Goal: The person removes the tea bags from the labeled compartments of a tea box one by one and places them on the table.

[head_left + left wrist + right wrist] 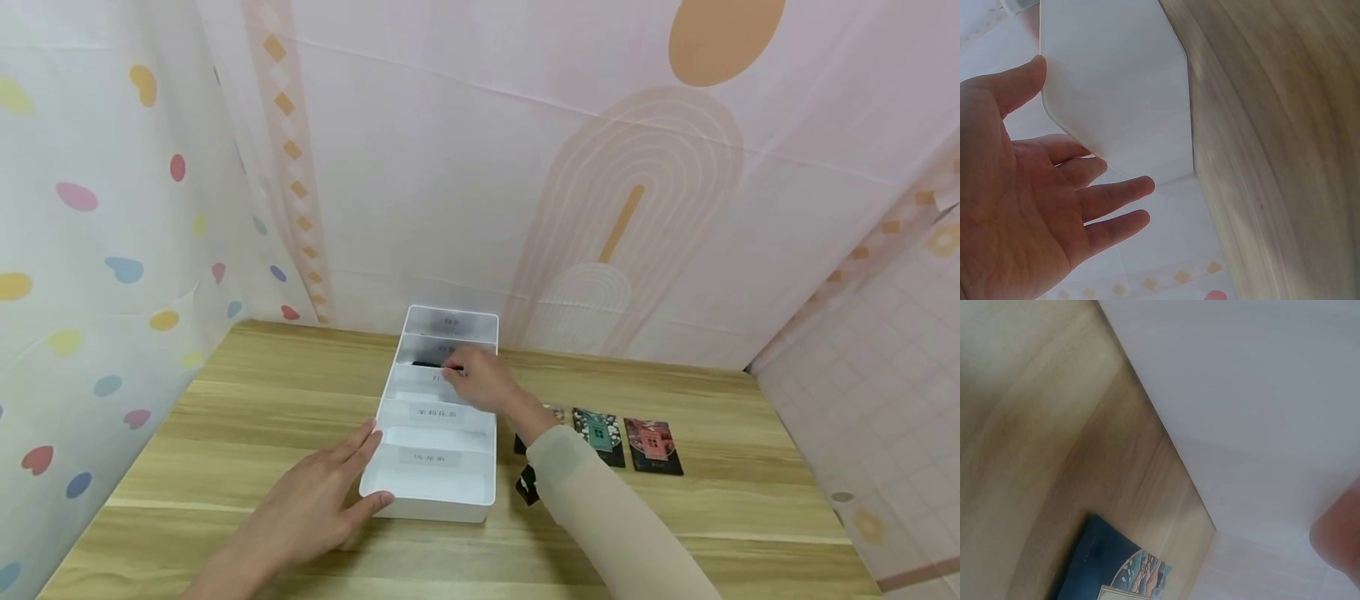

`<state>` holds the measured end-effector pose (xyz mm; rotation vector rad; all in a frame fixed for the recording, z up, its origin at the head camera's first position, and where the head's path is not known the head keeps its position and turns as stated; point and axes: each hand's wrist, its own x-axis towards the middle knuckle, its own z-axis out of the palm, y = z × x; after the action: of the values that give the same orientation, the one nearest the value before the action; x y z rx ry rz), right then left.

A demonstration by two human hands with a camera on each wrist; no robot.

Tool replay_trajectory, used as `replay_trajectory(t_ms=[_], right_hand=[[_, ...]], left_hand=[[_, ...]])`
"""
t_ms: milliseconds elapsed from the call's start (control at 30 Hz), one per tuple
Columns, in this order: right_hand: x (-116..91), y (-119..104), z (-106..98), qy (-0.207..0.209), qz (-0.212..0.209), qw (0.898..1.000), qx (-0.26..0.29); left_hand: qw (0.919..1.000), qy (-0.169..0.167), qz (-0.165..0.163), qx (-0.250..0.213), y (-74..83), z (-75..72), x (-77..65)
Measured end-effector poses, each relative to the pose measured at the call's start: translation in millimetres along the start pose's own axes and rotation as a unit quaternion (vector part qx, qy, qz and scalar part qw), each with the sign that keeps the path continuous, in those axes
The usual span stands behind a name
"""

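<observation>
Head view: a long white box stands on the wooden table, split crosswise into five compartments that run in a row away from the person. Small labels with dark characters show on the walls inside the box.

The hands are apart, one at the left side of the box and one over its far half. The left hand has its fingers extended, lying against the left side of the box by the two nearest compartments, with the thumb at the box's near left corner; it steadies nothing else. In the left wrist view the thumb touches the box's edge, and the fingers are spread loosely.

The right hand reaches over the box's right side, its thumb and fingers pinching a dark packet. That packet is in the box's second compartment from the far end, and only its thin dark edge shows.

Right of the box lie a green packet, a red packet farther out, and, nearest the box, a partly hidden packet behind the right forearm. A black item lies just beside the box's near right part, partly covered by the pale sleeve.
</observation>
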<state>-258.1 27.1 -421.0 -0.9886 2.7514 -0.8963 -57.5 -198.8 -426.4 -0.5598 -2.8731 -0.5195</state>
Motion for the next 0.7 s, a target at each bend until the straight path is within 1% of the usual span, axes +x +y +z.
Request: replay_trajectory(t_ms=[100,200,300,500,600,700], right_hand=[[-0.9,0.0,0.7,0.001,0.001,1.0,-0.012],[-1.2,-0.3,0.7,0.0,0.009,1.0,-0.013],[-0.8,-0.9,-0.2,0.0,0.02,1.0,0.008],[0.8,0.1,-1.6,-0.003,0.043,0.996,0.082],[1.0,1.3,-2.4,-0.003,0.045,0.993,0.107],[0.9,-0.1,-4.0,0.005,0.037,0.993,0.115]], left_hand=[[1.0,-0.002,-0.002,-0.002,0.4,0.2,-0.2],[1.0,-0.003,-0.004,-0.003,0.8,0.3,-0.2],[1.0,-0.003,-0.003,-0.002,1.2,0.4,0.0],[1.0,-0.002,-0.002,0.001,1.3,-0.1,0.8],[1.0,-0.003,-0.004,0.001,1.5,-0.4,1.1],[1.0,-0.002,-0.004,0.0,1.1,-0.2,1.1]])
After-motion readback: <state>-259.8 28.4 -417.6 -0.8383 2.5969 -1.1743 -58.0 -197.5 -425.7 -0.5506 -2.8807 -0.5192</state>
